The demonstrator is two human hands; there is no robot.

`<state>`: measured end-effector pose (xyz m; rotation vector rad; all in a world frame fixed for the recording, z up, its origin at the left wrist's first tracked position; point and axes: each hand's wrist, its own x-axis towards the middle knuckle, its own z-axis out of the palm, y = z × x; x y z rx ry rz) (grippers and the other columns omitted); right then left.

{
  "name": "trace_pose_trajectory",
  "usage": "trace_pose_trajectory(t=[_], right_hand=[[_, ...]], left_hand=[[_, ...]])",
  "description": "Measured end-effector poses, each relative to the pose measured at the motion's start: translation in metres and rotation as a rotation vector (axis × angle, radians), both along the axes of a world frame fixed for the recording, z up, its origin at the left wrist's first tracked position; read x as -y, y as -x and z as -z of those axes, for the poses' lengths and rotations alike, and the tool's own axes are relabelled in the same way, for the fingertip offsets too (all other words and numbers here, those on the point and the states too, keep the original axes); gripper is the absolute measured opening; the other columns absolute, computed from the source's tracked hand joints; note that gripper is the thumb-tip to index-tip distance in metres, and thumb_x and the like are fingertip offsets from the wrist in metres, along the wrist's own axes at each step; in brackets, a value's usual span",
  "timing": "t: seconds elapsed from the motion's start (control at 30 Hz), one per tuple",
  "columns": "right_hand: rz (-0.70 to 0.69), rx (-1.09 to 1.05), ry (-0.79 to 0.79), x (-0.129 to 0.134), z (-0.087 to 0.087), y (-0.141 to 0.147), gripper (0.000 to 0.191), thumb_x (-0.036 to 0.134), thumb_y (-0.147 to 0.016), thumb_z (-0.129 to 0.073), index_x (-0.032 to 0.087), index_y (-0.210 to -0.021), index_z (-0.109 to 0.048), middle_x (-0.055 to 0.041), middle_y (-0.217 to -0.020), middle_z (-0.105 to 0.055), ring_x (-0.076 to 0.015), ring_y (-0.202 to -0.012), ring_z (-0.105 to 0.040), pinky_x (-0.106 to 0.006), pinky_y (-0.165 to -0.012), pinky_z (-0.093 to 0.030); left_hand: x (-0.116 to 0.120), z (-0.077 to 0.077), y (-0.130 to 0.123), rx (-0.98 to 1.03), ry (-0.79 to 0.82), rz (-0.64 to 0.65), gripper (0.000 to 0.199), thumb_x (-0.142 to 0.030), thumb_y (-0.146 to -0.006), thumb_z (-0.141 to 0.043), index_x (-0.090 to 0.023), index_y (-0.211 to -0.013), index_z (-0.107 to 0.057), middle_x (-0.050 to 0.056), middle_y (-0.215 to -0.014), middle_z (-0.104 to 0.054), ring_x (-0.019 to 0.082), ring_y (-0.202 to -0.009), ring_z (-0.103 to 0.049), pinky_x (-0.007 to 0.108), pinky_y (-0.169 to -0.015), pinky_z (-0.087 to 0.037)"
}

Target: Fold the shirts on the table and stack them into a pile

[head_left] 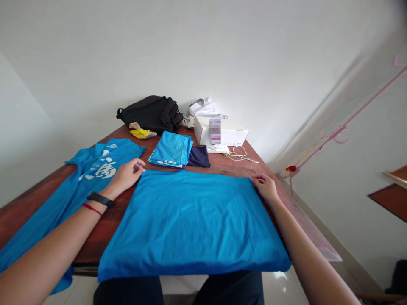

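Left hand (129, 174) and right hand (265, 187), half-curled, sit at the two far corners of one blue cloth (193, 220) spread at the table's (233, 166) near edge; whether either pinches it, I can't tell. Both forearms (310, 250) reach forward, set wide. One printed shirt (124, 148) lies left; beyond, one folded stack (171, 147), one black bag (144, 112), one white box (233, 132).

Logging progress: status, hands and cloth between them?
Left hand, right hand at far corners of blue cloth; flat, near edge overhanging table. Folded stack just beyond.

Black wristband (100, 199), thin red bracelet (92, 208), dark trousers (232, 289)
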<state>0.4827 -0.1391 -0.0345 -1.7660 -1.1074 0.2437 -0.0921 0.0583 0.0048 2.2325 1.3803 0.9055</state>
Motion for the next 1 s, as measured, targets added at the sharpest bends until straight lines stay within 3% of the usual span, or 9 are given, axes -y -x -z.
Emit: trace_pose_trajectory(t=[1.0], right_hand=[[-0.013, 0.018, 0.004, 0.0002, 0.0018, -0.0009, 0.030, 0.046, -0.074, -0.072, 0.018, -0.085, -0.072, -0.0063, -0.072, -0.073, -0.0212, -0.063, -0.063, -0.029, -0.056, -0.044]], left_hand=[[0.0009, 0.0017, -0.0012, 0.015, 0.020, -0.001, 0.037, -0.052, -0.082, -0.062, -0.022, -0.104, -0.065, 0.007, -0.096, -0.073, 0.026, -0.085, -0.069, 0.038, -0.080, -0.055]])
